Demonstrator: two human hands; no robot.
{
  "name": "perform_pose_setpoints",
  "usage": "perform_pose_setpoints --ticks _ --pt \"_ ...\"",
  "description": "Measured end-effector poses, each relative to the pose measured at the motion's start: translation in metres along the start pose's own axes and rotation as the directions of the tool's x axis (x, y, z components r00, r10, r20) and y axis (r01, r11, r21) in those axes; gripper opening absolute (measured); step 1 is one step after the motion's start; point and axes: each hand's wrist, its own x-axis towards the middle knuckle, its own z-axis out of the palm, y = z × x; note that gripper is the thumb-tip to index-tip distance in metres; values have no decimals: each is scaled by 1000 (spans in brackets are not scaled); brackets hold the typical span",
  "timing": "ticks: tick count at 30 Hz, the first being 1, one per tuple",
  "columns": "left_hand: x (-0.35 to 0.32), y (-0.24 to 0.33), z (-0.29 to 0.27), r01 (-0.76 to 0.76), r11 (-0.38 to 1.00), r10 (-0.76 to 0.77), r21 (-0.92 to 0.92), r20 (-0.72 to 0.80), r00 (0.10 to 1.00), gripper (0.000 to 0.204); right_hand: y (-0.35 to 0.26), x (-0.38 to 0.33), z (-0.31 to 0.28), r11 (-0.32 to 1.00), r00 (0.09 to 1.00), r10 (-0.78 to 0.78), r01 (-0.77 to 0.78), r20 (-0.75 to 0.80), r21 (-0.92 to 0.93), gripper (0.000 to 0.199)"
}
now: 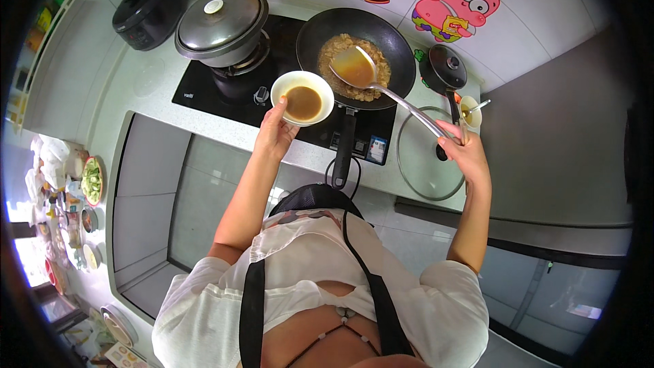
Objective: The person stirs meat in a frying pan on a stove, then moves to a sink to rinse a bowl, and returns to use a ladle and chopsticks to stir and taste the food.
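Note:
My left hand (274, 131) is closed on the rim of a small white bowl (278, 88) of brown liquid, held above the stove's front edge, just left of the wok. My right hand (466, 152) grips the end of a long-handled metal wok spatula (415, 110). Its broad head is over the black wok (394, 41), and a yellowish-brown sheen shows on it; whether that is liquid or reflection I cannot tell. Chopped light-brown food (351, 44) in a shallow liquid covers the wok's bottom. The wok's black handle (345, 146) points toward me.
On the left burner of the black cooktop (204, 88) stands a lidded pot (228, 20), with a black rice cooker (146, 13) behind it. A glass lid (426, 163) lies right of the wok, near a small lidded pan (444, 68) and a cup (470, 114). A grey cabinet (545, 143) bounds the right.

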Motion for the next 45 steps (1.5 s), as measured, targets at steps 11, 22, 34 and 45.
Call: perform_pose_setpoints --ticks 11,22,34,45 --pt "-2 1 8 -24 1000 23 18 49 999 46 -37 -25 1 988 996 -71 76 45 -132 37" --pt "-6 2 5 -37 999 37 -30 10 999 46 -55 -49 29 864 943 -333 299 -15 -404 37" --pt "-6 4 9 -11 998 14 -58 55 998 48 -45 -50 22 733 862 -506 427 -5 -530 39" --pt "4 4 -2 -38 998 39 -42 21 999 54 19 3 0 998 998 18 -14 -66 59 34"
